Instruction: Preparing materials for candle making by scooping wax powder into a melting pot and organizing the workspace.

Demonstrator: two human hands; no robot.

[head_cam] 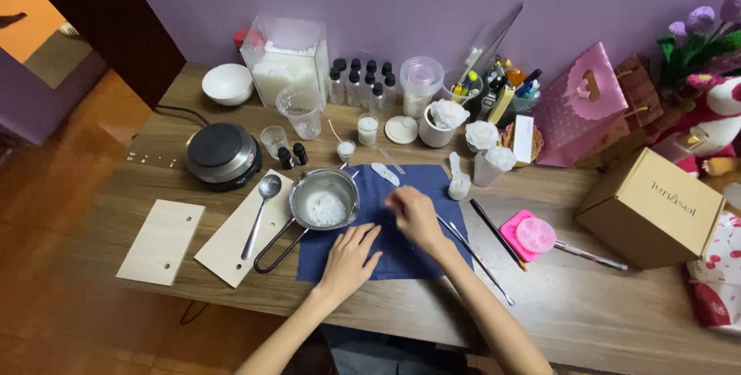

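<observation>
Left hand (349, 255) flat, fingers spread, pressing blue cloth (401, 255) on table (587, 305); right hand (413, 217) pinching it. Soft, light, likely slides; grip edges.

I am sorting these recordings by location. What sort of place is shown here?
Probably a home craft desk for candle making: a round black electric hotplate, a small metal pouring pot of white wax flakes, and rows of small black-capped clear bottles.

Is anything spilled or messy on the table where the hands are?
Nothing looks spilled. The white flakes stay inside the metal pot, and both the left hand and right hand rest on the flat blue cloth. The spoon lies neatly on a wooden board.
</observation>
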